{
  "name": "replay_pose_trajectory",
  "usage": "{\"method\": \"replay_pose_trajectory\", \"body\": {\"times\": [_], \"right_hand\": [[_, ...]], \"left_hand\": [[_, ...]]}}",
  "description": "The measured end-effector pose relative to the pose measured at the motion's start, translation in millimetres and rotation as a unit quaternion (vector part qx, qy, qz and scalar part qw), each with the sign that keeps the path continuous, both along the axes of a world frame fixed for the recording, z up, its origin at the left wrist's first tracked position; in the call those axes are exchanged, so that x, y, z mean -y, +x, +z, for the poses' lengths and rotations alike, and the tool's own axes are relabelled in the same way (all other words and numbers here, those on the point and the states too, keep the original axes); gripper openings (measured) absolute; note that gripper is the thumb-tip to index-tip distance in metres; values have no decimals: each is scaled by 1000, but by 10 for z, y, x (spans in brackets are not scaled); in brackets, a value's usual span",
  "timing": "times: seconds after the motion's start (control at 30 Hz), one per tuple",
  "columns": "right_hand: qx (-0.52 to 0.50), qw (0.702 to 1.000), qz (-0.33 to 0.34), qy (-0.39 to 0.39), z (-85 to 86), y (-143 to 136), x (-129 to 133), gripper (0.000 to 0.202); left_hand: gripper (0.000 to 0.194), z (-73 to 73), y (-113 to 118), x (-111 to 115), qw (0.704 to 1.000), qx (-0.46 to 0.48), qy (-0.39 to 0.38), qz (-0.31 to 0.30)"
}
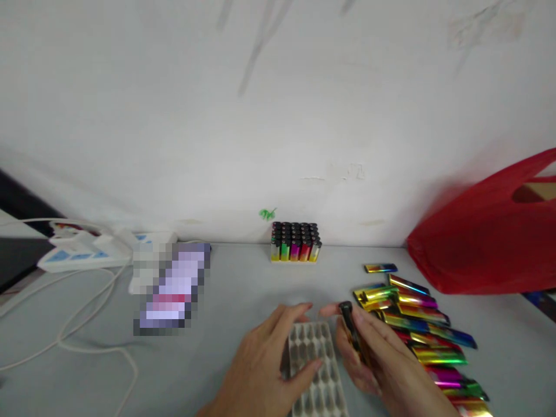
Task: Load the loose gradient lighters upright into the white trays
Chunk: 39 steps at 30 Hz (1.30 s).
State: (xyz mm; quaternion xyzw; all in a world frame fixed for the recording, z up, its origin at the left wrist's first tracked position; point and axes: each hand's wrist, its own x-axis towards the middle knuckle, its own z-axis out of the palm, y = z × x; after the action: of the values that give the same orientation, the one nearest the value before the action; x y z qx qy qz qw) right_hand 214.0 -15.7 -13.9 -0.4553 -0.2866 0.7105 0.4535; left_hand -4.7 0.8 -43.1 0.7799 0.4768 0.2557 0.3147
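A pale tray (326,379) with rows of hollow slots lies at the bottom centre. My left hand (278,353) is at the tray's left side, its thumb over the slots and its fingers apart, holding nothing. To the right of the tray, my right hand (373,353) grips a lighter (351,324) with a black top; the hand hides much of its body. Beside that hand, shiny multicoloured lighters (438,347) lie in a loose pile. Against the wall stands a block of upright lighters (295,243) with black tops, packed in rows.
A red bag (478,243) stands at the right against the wall. At the left are a white power strip (87,249), white cables (93,350) and a phone-like object (178,289) blurred by pixels. One lighter (381,268) lies apart behind the pile.
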Motion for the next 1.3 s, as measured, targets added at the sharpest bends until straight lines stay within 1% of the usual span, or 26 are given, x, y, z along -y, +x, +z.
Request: {"method": "replay_pose_trajectory", "body": {"times": [0.1, 0.13, 0.23, 0.3, 0.47, 0.6, 0.7, 0.8, 0.93, 1.07, 1.17, 1.3], "right_hand": [[-69, 995, 52, -45, -105, 53, -33, 60], [-96, 992, 68, -48, -146, 65, -45, 62], [-177, 979, 101, -8, -232, 67, -77, 70], [-211, 971, 114, 10, -238, 49, -91, 72], [-275, 953, 125, 3, -189, 28, -85, 69], [-279, 953, 118, -6, -211, 24, -62, 65], [-269, 958, 99, -6, -221, 8, -61, 66], [-254, 963, 91, -19, -194, 13, -74, 67], [-236, 966, 86, -64, -163, 50, -75, 56], [-240, 967, 73, -43, -187, 45, -51, 47], [-242, 965, 89, -40, -199, 37, -39, 49], [-278, 945, 152, -79, -171, 63, -55, 57]], "left_hand": [[81, 16, 5, 6, 999, -11, -30, -7], [82, 19, 6, 3, 999, -12, -39, -8], [81, 16, 4, -13, 998, -15, -53, -12], [80, 1, 0, -24, 998, -14, -52, -17], [80, -79, -17, -39, 999, 0, -35, -23], [77, -113, -32, -37, 999, 4, -22, -31], [75, -86, -32, -38, 999, -6, -27, -33], [72, -43, -24, -43, 999, -14, -38, -35], [71, -5, -19, -40, 998, -20, -44, -32], [72, -2, -25, -32, 998, -21, -45, -33], [72, -21, -25, -37, 998, -23, -42, -34], [71, -36, -27, -35, 999, -22, -24, -37]]}}
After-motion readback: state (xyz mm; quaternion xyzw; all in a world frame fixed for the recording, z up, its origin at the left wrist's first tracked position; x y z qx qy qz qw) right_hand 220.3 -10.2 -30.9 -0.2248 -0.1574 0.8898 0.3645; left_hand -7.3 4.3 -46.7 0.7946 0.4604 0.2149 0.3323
